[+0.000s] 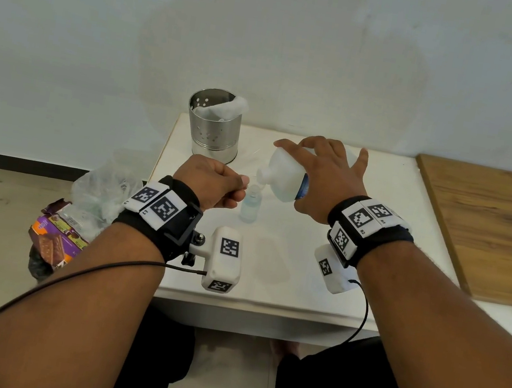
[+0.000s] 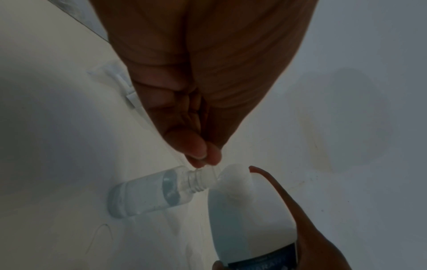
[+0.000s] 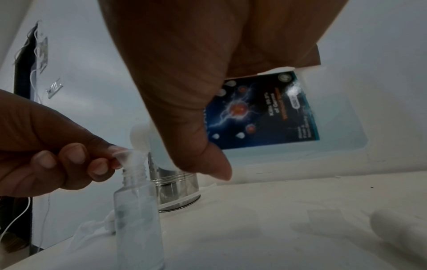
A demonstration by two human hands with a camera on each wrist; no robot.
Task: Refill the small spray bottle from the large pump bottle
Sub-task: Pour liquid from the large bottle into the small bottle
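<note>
While the right hand (image 1: 327, 178) is gripping the tilted big bottle (image 1: 285, 178) at frame centre, liquid is pouring into the small bottle (image 1: 251, 205). The left hand (image 1: 212, 183) is pinching a funnel (image 3: 126, 157) there. Next: probably levelling off before overflow.

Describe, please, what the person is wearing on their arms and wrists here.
Both forearms are bare, with no sleeves. The left wrist carries a black band bearing white blocks printed with black square codes, and a white camera box with the same codes hangs from a black bracket. The right wrist has a matching band, blocks and box. A thin black cable trails from each box.
</note>
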